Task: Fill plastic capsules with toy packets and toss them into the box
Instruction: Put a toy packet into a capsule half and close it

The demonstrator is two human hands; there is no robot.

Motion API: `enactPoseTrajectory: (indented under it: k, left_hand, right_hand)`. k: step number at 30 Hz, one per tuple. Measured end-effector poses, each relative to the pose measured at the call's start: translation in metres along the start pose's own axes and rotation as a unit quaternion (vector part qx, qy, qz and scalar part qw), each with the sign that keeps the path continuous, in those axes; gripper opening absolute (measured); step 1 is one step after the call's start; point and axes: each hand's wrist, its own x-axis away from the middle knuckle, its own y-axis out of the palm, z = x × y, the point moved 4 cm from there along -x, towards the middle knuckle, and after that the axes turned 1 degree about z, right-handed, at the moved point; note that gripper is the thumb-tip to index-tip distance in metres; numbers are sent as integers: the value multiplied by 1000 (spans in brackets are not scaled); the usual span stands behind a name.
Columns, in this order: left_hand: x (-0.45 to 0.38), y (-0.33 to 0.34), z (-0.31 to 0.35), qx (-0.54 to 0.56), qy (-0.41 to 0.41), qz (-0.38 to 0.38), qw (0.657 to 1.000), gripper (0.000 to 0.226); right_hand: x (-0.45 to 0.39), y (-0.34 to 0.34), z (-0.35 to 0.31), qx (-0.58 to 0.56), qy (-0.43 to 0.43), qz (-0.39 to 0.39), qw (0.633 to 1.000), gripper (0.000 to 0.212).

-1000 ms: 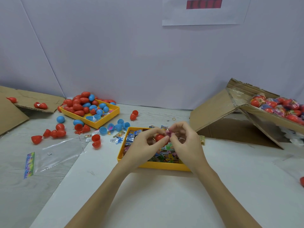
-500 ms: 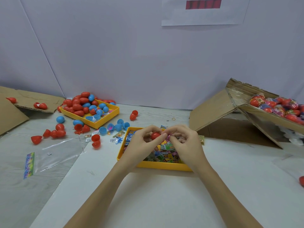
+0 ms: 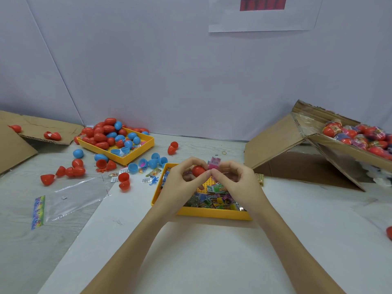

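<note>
My left hand (image 3: 180, 185) grips a red capsule half (image 3: 198, 170) above the yellow tray of toy packets (image 3: 212, 213). My right hand (image 3: 237, 183) pinches a pink toy packet (image 3: 214, 164) right beside the capsule, its top sticking up between the fingers. The two hands touch at the fingertips. The cardboard box (image 3: 318, 143) with filled capsules (image 3: 356, 134) stands tilted at the right.
A second yellow tray (image 3: 135, 153) heaped with red and blue capsule halves sits at the back left. Loose capsule halves (image 3: 70, 170) and small packets lie around it. A clear plastic bag (image 3: 74, 196) lies at the left, flat cardboard (image 3: 31, 128) beyond it.
Both hands stay together over the packet tray. The pink packet now sticks up higher beside the red capsule, and the hands have shifted slightly.
</note>
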Motion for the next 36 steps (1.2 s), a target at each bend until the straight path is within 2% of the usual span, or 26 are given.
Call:
enactPoseTrajectory:
  k: [4,8,15,27,31,36]
  left_hand:
    - [1,2,0,-19,2,-17,1000,17]
    - [1,3,2,15,-9,-37,999,23]
    - [-1,3,3,66,-11,3,998,29]
    - [-1,1,-4,-3,-9,3,1000,27]
    - [-2,0,-4,4,-14,20,1000,24]
    - [-2,1,-5,3,-22,5,1000,21]
  right_hand:
    - [-1,-5,0,-47,-9,16,999,6]
    - [-1,-6,3,-76,-1,42,996,8]
    - [0,-9,6,-33,11,84,996,17]
    - [3,-1,3,72,-27,45,996,19]
    - [2,-3,4,71,-22,63,995,17]
    - [2,-2,2,57,-26,50,997,17]
